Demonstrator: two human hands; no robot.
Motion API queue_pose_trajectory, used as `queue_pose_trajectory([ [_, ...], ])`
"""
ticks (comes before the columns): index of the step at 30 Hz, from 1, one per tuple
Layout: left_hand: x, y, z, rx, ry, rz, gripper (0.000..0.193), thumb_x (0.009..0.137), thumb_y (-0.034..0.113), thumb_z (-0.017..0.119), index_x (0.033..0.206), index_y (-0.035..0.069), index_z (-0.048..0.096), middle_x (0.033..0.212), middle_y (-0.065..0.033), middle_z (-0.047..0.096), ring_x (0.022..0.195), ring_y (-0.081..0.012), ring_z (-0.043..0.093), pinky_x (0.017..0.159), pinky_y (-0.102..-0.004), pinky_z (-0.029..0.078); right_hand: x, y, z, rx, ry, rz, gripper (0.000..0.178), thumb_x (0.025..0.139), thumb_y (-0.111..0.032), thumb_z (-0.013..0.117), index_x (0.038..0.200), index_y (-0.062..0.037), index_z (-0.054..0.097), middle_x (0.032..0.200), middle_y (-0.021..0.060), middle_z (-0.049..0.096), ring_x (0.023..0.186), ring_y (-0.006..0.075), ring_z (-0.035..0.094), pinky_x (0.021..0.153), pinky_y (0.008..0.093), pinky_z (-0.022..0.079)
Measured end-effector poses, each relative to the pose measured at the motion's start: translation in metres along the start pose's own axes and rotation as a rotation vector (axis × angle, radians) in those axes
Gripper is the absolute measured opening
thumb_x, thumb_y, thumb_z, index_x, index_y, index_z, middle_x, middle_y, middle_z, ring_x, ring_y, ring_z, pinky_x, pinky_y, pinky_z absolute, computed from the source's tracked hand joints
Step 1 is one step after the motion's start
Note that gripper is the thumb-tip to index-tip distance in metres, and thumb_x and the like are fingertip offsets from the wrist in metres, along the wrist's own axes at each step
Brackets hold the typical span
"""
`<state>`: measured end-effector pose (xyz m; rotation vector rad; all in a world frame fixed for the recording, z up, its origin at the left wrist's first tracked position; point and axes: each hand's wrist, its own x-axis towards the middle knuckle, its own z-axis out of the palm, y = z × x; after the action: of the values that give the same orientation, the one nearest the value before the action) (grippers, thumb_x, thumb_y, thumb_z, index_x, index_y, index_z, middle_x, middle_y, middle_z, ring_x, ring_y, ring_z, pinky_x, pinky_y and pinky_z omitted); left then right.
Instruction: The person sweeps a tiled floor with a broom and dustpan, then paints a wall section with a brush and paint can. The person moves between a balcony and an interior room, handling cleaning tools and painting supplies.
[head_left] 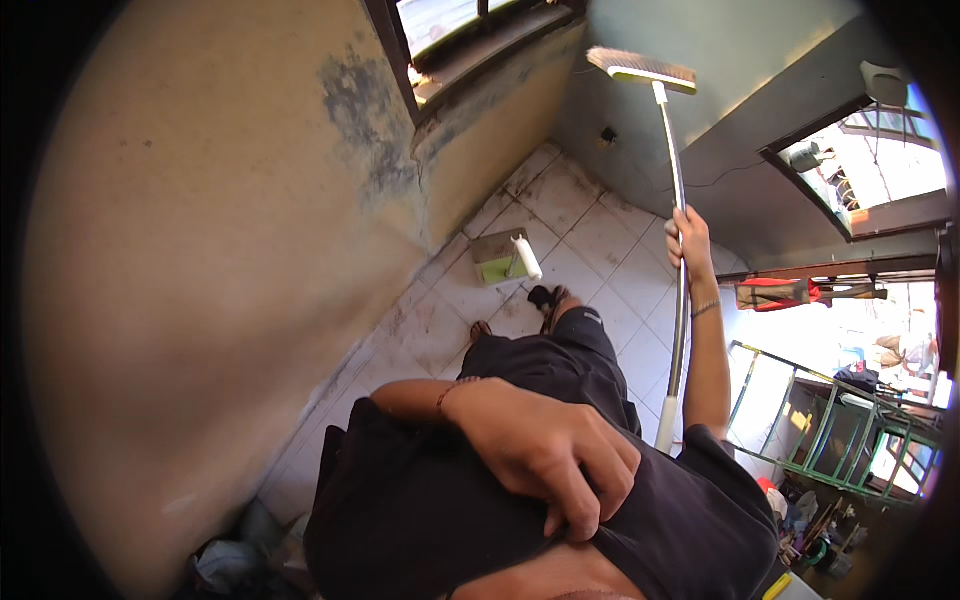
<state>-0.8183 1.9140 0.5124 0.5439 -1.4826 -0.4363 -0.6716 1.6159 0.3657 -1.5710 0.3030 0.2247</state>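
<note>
My right hand [690,240] is wrapped around the metal handle of a broom [679,165], held upright with its bristles raised toward the grey-green wall [650,30]. Whether the bristles touch the wall I cannot tell. My left hand [548,452] is bent in at my chest, its fingers closed on the neckline of my dark shirt [420,500]. On the tiled floor, in front of my feet, lies a paint tray [492,245] with green in it. A white paint roller [527,258] rests on the tray's right side.
A stained yellowish wall [190,250] rises on the left, with a dark-framed window [480,60] beyond. Another window opening [870,170] is at the far right. A green metal frame [830,425] stands at the right, with mixed clutter [825,535] below it.
</note>
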Motion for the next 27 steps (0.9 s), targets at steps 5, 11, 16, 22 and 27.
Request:
queue_pose_trajectory([
  [5,0.017,0.028,0.013,-0.136,0.733,-0.007,0.013,0.096,0.013,0.060,0.095,0.001,0.063,0.091,-0.0116,0.062,0.078,-0.0270,0.062,0.070,-0.0360,0.052,0.111,-0.010,-0.007,-0.002,-0.011,-0.064,0.016,0.101,-0.020,0.054,0.090,-0.0098,0.050,0.069,0.0018,0.050,0.040,0.0076,0.037,0.032,0.0250,0.027],
  [11,0.028,0.030,0.033,-0.402,1.032,0.067,0.016,0.096,0.016,0.060,0.099,0.000,0.059,0.095,-0.0121,0.061,0.081,-0.0255,0.062,0.072,-0.0347,0.052,0.193,-0.010,0.080,0.074,-0.115,0.084,0.012,0.100,-0.011,0.050,0.092,-0.0073,0.042,0.068,0.0031,0.047,0.045,0.0078,0.037,0.036,0.0228,0.027],
  [16,0.021,0.037,0.032,-0.484,1.089,0.102,0.021,0.095,0.019,0.061,0.103,0.000,0.056,0.098,-0.0125,0.060,0.084,-0.0242,0.062,0.075,-0.0337,0.051,0.222,-0.007,0.114,0.107,-0.047,0.032,0.014,0.098,-0.006,0.048,0.100,0.0072,0.051,0.078,0.0126,0.058,0.051,0.0130,0.050,0.042,0.0293,0.042],
  [22,0.019,0.048,0.028,-0.556,1.235,0.106,0.028,0.095,0.023,0.062,0.107,0.000,0.052,0.101,-0.0130,0.059,0.087,-0.0227,0.063,0.077,-0.0324,0.051,0.146,0.006,0.134,-0.286,-0.027,-0.029,0.015,0.099,-0.016,0.053,0.096,-0.0008,0.052,0.076,0.0086,0.057,0.051,0.0123,0.053,0.041,0.0285,0.046],
  [27,-0.075,-0.007,-0.006,-0.022,1.322,-0.355,0.013,0.096,0.011,0.059,0.104,0.001,0.055,0.105,-0.0143,0.061,0.097,-0.0199,0.062,0.085,-0.0327,0.051,0.030,-0.014,0.125,-0.446,-0.144,0.050,0.021,0.101,-0.022,0.051,0.107,-0.0022,0.054,0.072,0.0016,0.051,0.046,0.0068,0.045,0.036,0.0253,0.039],
])
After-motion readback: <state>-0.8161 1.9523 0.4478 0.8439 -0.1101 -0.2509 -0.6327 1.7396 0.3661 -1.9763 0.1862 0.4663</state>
